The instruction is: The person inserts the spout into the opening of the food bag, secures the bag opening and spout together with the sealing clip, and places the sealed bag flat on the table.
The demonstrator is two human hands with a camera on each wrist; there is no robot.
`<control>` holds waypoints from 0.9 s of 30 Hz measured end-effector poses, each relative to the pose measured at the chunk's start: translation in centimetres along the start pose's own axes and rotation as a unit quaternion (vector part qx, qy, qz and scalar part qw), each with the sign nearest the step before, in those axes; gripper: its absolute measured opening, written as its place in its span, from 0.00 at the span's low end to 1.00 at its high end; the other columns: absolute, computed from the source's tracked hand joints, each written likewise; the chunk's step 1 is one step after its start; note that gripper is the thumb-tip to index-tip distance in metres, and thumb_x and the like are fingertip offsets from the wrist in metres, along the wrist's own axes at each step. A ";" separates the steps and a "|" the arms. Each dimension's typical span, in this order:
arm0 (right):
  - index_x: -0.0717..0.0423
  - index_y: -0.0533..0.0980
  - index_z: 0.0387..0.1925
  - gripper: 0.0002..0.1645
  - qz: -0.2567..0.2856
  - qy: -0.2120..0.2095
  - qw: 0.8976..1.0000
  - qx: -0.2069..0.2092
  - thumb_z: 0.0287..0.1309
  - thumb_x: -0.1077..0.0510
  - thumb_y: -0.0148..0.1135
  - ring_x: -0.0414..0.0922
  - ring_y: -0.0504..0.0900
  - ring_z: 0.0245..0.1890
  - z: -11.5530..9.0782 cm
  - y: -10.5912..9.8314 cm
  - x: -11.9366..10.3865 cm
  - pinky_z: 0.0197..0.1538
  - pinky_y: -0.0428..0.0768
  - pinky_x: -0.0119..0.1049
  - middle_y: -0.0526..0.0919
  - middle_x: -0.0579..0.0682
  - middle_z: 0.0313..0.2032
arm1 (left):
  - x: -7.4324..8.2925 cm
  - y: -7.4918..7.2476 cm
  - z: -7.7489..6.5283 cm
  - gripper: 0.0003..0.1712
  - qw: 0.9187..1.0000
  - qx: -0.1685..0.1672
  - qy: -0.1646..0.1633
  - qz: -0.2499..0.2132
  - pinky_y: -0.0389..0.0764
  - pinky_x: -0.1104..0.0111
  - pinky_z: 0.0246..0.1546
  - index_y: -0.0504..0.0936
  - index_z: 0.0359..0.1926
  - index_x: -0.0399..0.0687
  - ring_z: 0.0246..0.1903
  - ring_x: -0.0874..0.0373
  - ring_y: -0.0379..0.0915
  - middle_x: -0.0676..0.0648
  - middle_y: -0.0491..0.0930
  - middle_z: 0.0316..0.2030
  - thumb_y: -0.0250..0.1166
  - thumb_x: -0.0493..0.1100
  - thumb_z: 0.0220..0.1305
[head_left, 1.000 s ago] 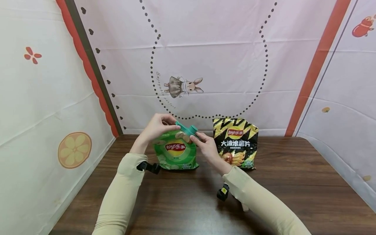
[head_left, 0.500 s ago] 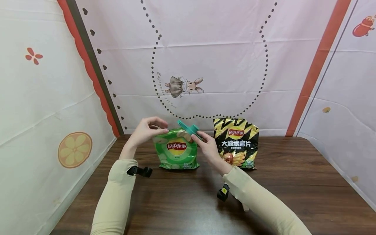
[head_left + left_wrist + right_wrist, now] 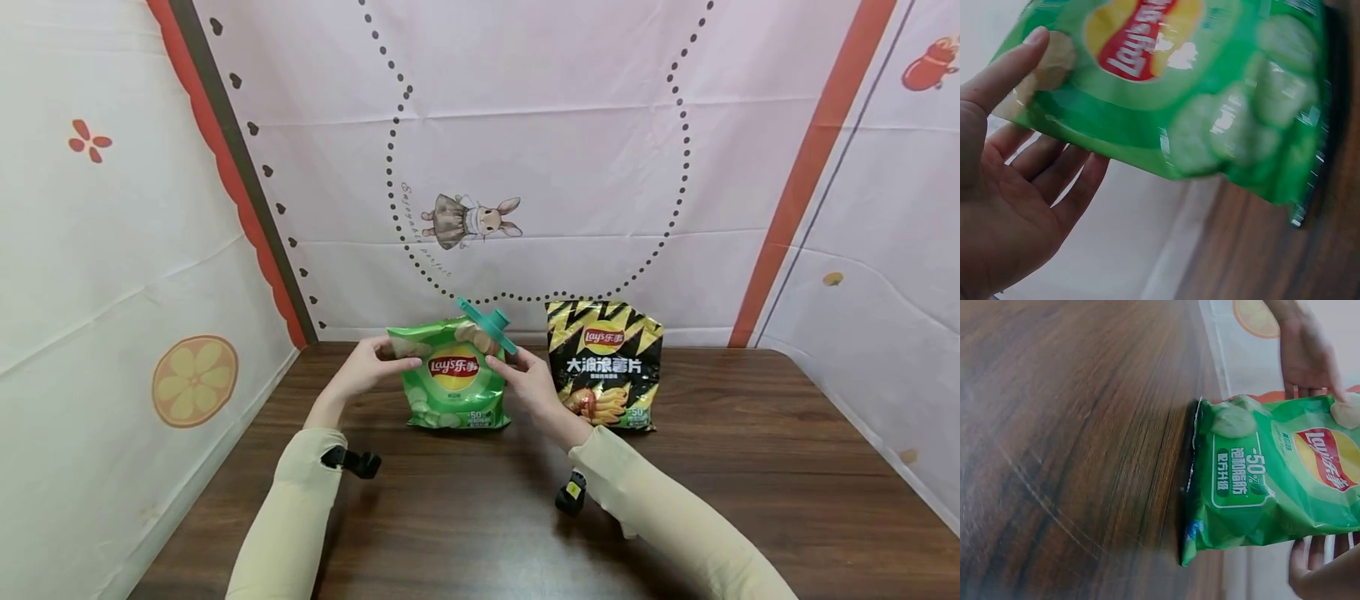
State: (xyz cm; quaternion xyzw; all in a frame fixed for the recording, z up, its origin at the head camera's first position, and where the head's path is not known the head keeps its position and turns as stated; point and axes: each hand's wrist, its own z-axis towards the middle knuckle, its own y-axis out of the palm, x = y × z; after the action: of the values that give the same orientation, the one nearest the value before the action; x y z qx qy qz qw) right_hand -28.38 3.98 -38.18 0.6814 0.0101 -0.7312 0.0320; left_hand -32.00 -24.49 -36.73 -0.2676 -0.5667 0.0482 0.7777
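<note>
A green Lay's potato chip bag stands upright on the table, a little left of the middle. Across its top right corner sits a slanting teal bag clip with a round cap. My left hand holds the bag's left side, thumb on the front and fingers behind; the left wrist view shows this thumb lying over the printed chip. My right hand grips the right side just below the clip, its thumb on the front. In the right wrist view the bag lies between both hands, and the clip is out of sight.
Close by on the right stands a black and yellow Lay's chip bag, upright. The brown wooden table reaches back to a printed cloth wall, with further cloth walls at both sides.
My left hand has let go of the clip's upper end, moved left and down, and taken hold of the bag's left side. My right hand has slid slightly down from the clip onto the bag.
</note>
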 end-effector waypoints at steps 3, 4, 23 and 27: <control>0.58 0.73 0.59 0.29 -0.001 0.030 1.000 -0.004 0.57 0.53 0.65 0.50 0.79 0.51 0.1 0.0 0.4 0.54 0.77 0.43 0.77 0.59 0.56 | -1.0 0.4 0.1 0.23 1.000 -0.018 -0.019 -0.007 0.78 0.52 0.48 0.79 0.54 0.45 0.43 0.53 0.81 0.42 0.83 0.46 0.67 0.49 0.60; 0.58 0.72 0.60 0.29 -0.001 0.038 0.999 -0.005 0.58 0.53 0.65 0.50 0.79 0.52 0.2 0.0 0.6 0.55 0.77 0.43 0.76 0.60 0.57 | -1.3 0.5 0.2 0.23 0.999 -0.020 -0.024 -0.007 0.77 0.51 0.49 0.79 0.54 0.44 0.43 0.54 0.81 0.41 0.83 0.45 0.66 0.49 0.61; 0.57 0.74 0.57 0.24 -0.027 0.152 0.988 0.014 0.61 0.54 0.62 0.51 0.80 0.51 -0.4 0.4 2.7 0.51 0.79 0.45 0.79 0.58 0.52 | -2.8 2.1 -0.3 0.23 0.985 0.028 -0.166 -0.040 0.79 0.52 0.45 0.78 0.52 0.37 0.35 0.58 0.81 0.42 0.83 0.42 0.67 0.46 0.60; 0.58 0.72 0.59 0.25 -0.036 0.168 0.985 0.002 0.61 0.54 0.62 0.54 0.78 0.53 -0.5 0.3 2.9 0.49 0.79 0.45 0.78 0.58 0.54 | -2.9 2.3 -0.2 0.22 0.983 0.022 -0.177 -0.042 0.81 0.55 0.40 0.78 0.54 0.38 0.33 0.58 0.81 0.40 0.82 0.44 0.67 0.43 0.60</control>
State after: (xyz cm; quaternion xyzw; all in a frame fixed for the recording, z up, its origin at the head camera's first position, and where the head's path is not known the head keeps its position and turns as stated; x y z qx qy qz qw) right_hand -28.06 3.61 -41.11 0.7937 0.0382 -0.6070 0.0025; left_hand -32.32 -23.74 -40.32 -0.2135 -0.7050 0.0747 0.6722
